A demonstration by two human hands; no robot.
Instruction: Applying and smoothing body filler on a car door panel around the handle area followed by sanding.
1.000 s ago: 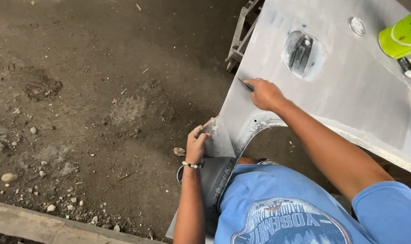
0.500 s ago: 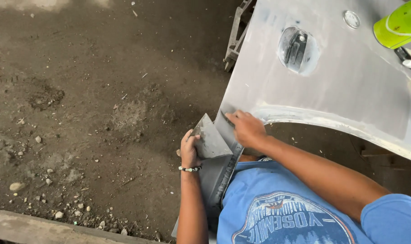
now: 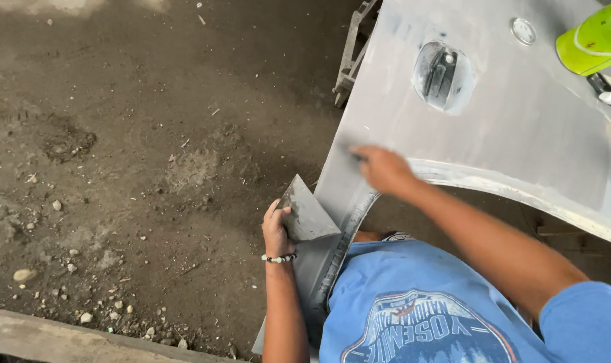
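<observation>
Gripping a grey folded sheet (image 3: 307,214) in our left hand (image 3: 277,232), we keep it against the lower edge of the grey car panel (image 3: 520,128). At two o'clock from it our blurred right hand (image 3: 385,168) presses a small dark tool (image 3: 356,156) on the panel, fingers closed around it. Dirt floor (image 3: 130,154) lies at nine o'clock.

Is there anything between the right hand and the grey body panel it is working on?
Nothing visible. The right hand lies on the grey body panel, blurred, with a small dark thing at its fingertips. The left hand holds a grey flat piece off to the side.
</observation>
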